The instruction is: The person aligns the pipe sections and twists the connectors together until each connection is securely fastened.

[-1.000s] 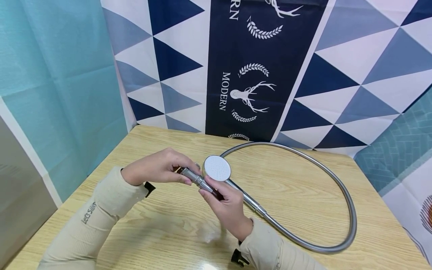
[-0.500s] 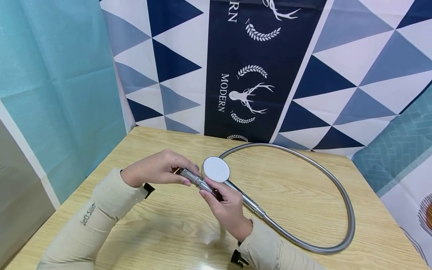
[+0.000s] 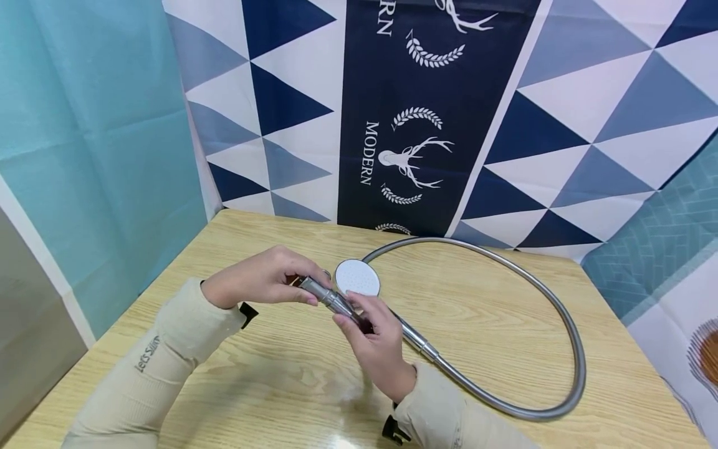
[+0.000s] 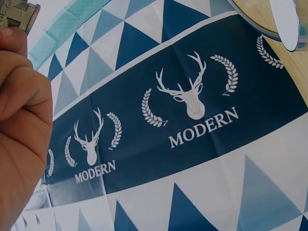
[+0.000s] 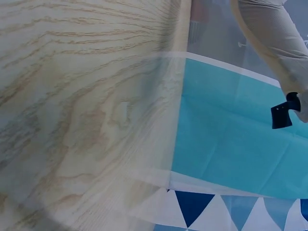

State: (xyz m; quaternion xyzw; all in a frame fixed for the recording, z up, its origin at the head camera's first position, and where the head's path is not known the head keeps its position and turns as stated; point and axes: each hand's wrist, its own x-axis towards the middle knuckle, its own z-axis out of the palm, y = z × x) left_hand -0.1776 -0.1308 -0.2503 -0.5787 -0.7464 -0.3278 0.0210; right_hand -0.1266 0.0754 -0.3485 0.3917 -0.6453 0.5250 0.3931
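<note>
A chrome cylindrical fitting (image 3: 326,294) is held slantwise above the table between both hands. My left hand (image 3: 260,277) grips its upper left end, thumb below and fingers over the top. At its lower right end, my right hand (image 3: 381,343) pinches it between thumb and fingers. Just behind the fitting lies a handheld shower head (image 3: 356,276) with a round white face, its chrome handle partly covered by my right hand. In the left wrist view, a metal end with raised marks (image 4: 18,15) shows above my curled fingers. The right wrist view does not show the right hand.
A grey metal shower hose (image 3: 569,312) loops across the right side of the wooden table (image 3: 269,374), joined to the shower head's handle. Patterned cloth (image 3: 303,156) hangs behind the table, and a turquoise cloth (image 3: 112,156) hangs at the left.
My right fingers have shifted slightly up along the fitting and now cover the lower edge of the shower head's face. The left hand keeps its hold; the view has drifted slightly.
</note>
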